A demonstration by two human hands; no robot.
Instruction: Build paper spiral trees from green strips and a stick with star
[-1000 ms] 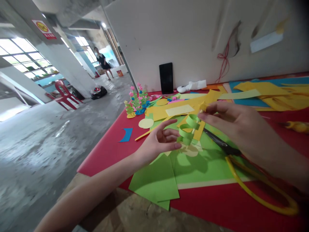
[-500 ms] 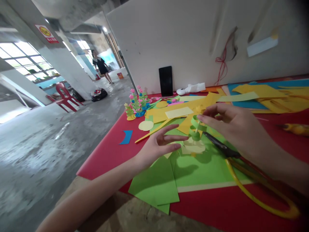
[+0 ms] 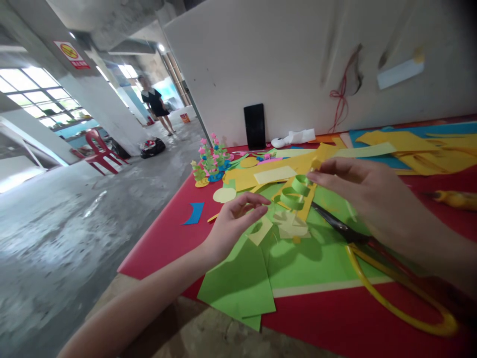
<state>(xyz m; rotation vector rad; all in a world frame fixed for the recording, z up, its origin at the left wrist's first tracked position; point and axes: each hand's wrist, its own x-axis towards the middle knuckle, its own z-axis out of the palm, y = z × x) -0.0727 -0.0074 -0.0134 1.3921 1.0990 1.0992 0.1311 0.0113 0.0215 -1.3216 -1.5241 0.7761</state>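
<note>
- Right hand (image 3: 367, 191), centre right of frame, pinches the top end of a curled green paper strip (image 3: 296, 191) between thumb and fingertips; the strip hangs in loose coils above the table.
- Left hand (image 3: 233, 221), centre of frame, is half curled, fingers bent, holding nothing; it sits just beside the lower coil, not clearly touching it.
- Under the coil: pale yellow paper cut-outs (image 3: 290, 226) lying on a lime green paper sheet (image 3: 298, 258) on the red tabletop (image 3: 164, 238).
- Black-bladed scissors with yellow loop handles (image 3: 376, 263) lie right of the green sheet, lower right of frame, untouched.
- Yellow paper sheets (image 3: 276, 166) piled behind the strip; small paper flower models (image 3: 210, 159) stand at the table's far left edge; black rectangular slab (image 3: 254, 126) leans on the white wall.
- Person in dark dress (image 3: 154, 102) stands far off, upper left.
- Step, as judged: shaping or positioning the coiled strip mid-air, one hand carrying it.
- Next move likely needs the free left hand to steady the lower coil, gently, since thin paper crushes or uncurls easily.
</note>
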